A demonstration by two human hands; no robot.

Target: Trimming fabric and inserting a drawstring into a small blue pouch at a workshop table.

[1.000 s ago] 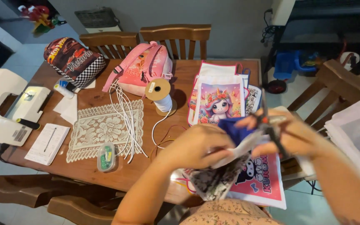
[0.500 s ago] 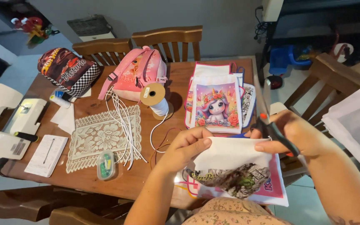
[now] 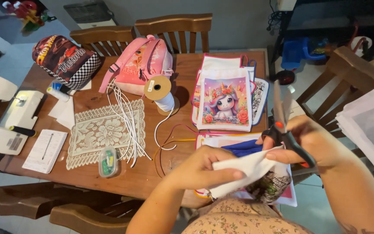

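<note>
My left hand (image 3: 204,169) pinches a white fabric bag (image 3: 252,171) with a dark printed picture on its lower side and a blue piece showing at its top. My right hand (image 3: 312,143) grips black-handled scissors (image 3: 284,125), blades pointing up and away from me, and its fingers also touch the bag's right edge. Both hands hover over the near right part of the wooden table (image 3: 143,177), above a pink printed sheet (image 3: 288,195). A stack of printed fabric bags (image 3: 225,102) with a cartoon unicorn on top lies just beyond.
A spool of white cord (image 3: 161,93), loose cords (image 3: 124,121), a lace doily (image 3: 104,132) and a small plastic box (image 3: 108,162) lie mid-table. Two backpacks (image 3: 139,65) stand at the back. A white machine (image 3: 3,115) and notepad (image 3: 44,149) sit left. Chairs surround the table.
The bag has been folded and bunched between my hands. My right hand has turned the scissors so the blades point upward. The view has shifted slightly.
</note>
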